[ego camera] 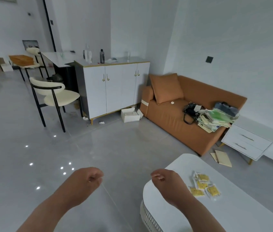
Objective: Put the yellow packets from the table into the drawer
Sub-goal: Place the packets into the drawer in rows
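Yellow packets [202,186] lie in a small loose cluster on the white worktop [241,210], just right of your right grip [163,180] and not touching it. That grip hovers over the worktop's rounded edge, fingers loosely curled, holding nothing. Your left grip [88,180] hangs over the grey floor [115,148] — also loosely curled, holding nothing. Beyond the worktop, beside the orange sofa [174,118], the white drawer unit [247,141] has both drawers closed.
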`<state>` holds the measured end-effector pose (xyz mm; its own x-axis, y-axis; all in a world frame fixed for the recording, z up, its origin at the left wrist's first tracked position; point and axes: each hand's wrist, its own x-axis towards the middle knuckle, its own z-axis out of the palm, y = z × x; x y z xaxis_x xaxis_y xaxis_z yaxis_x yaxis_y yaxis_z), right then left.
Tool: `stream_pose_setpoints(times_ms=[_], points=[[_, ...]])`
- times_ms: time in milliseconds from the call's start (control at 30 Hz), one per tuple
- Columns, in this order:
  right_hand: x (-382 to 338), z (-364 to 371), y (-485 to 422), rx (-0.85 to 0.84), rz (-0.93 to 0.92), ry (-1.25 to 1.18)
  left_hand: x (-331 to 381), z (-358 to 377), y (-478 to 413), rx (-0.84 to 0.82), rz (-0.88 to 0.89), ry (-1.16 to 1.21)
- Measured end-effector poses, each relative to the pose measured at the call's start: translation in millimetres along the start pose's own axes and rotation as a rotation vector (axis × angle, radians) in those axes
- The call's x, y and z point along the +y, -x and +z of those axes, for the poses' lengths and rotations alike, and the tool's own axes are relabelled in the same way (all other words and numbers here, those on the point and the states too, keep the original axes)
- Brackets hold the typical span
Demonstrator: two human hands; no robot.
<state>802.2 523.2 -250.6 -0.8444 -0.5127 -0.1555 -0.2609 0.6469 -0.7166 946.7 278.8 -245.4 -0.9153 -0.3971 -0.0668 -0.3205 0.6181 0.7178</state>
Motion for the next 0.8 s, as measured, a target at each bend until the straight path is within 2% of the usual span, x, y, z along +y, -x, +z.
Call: stream_pose_setpoints(times_ms=[367,567,800], points=[[-42,8,-220,-0.02,0.031,-0.032,-19,-54,-226,-0.066,0.021,-0.042],[-46,-29,-309,0.055,0.062,-0.019,-7,-67,-336,-0.111,0.063,-0.053],[-15,-72,-412,0.183,0.187,-0.031,21,-40,-499,-0.258,0.14,-0.003]])
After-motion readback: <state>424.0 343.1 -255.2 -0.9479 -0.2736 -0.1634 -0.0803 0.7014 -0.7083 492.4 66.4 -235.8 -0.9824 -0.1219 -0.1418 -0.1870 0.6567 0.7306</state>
